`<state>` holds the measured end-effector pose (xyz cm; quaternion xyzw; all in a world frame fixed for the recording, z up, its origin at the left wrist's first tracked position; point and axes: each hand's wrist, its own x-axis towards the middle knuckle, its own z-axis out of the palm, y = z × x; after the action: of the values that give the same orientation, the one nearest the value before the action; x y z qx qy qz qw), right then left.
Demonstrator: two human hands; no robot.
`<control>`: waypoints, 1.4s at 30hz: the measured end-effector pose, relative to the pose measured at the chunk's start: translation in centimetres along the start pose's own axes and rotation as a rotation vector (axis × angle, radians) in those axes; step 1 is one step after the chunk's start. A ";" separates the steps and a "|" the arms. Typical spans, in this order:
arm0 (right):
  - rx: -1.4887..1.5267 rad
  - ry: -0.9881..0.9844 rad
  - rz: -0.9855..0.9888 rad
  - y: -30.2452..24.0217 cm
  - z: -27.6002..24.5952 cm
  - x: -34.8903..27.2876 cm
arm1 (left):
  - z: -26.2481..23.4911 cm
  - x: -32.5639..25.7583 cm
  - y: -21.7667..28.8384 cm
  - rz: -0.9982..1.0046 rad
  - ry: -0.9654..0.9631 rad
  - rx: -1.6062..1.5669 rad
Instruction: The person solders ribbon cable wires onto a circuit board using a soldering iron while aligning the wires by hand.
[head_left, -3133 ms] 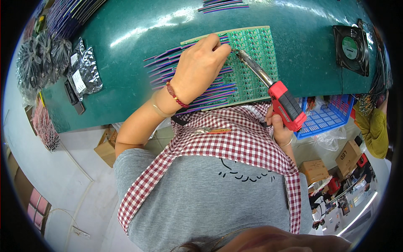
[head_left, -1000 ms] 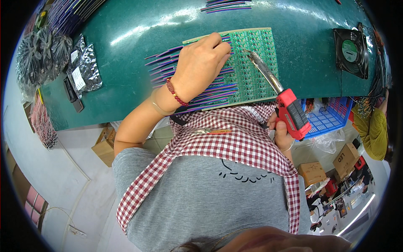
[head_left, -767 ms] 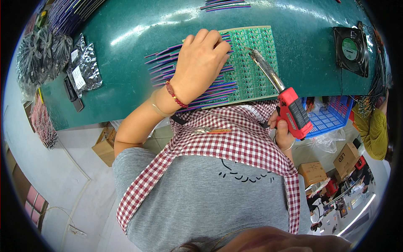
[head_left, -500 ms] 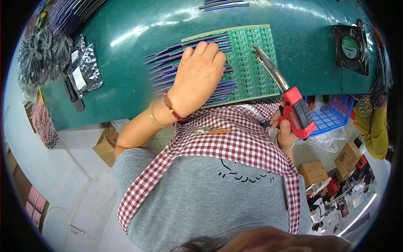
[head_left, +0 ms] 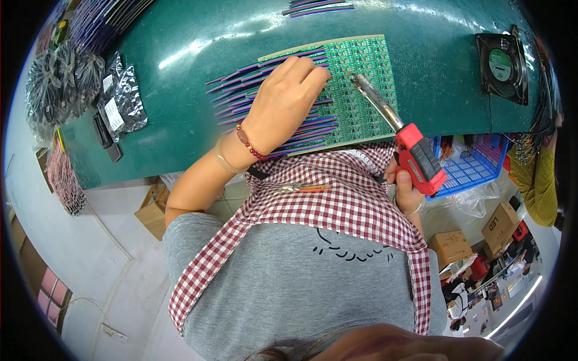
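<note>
A green circuit board panel [head_left: 368, 114] lies on the bench, with rows of thin multicoloured ribbon wires [head_left: 308, 131] along its left part. My left hand [head_left: 286, 99] rests over those wires, its fingers bent and drawn together at the board. Whatever is between the fingertips is hidden beneath the hand. My right hand [head_left: 406, 188] is wrapped round the handle of a red and black soldering gun [head_left: 419, 157]. The gun's metal tip slants over the middle of the board, just right of my left fingertips; whether it touches cannot be made out.
More wires [head_left: 316, 8] lie at the far edge of the green bench [head_left: 180, 114]. A black fan [head_left: 501, 66] stands at right, above a blue basket [head_left: 475, 165]. Plastic bags [head_left: 123, 99] and wire bundles [head_left: 105, 21] occupy the left. Another person's sleeve [head_left: 536, 186] shows at far right.
The soldering gun's tip has shifted left and slightly nearer me, closer to my left fingers. My left fingertips have moved a little to the right, with the hand turned slightly.
</note>
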<state>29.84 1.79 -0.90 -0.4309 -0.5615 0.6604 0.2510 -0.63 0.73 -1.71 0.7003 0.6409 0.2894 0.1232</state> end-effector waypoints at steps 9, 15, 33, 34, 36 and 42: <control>-0.039 -0.091 0.015 1.3 -0.7 -0.4 | 0.6 -0.1 -0.4 -0.015 -0.017 0.015; 0.007 -0.038 -0.001 1.8 -0.4 -0.4 | 0.7 -0.1 -0.2 -0.029 -0.014 0.008; -0.172 -0.011 -0.084 2.1 -0.7 -0.4 | 0.8 0.2 -0.2 -0.026 0.033 0.010; -0.199 -0.019 -0.059 2.3 -0.6 -0.5 | 0.8 0.2 -0.2 -0.027 0.033 0.010; -0.227 -0.028 -0.035 2.4 -0.6 -0.5 | 0.7 0.2 -0.2 -0.028 0.038 0.005; -0.185 -0.033 -0.046 2.1 -0.4 -0.2 | 0.9 0.1 -0.2 -0.026 0.041 0.004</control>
<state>30.61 1.30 -2.79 -0.4283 -0.6337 0.6069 0.2160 -0.27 1.04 -2.45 0.6860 0.6530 0.3007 0.1123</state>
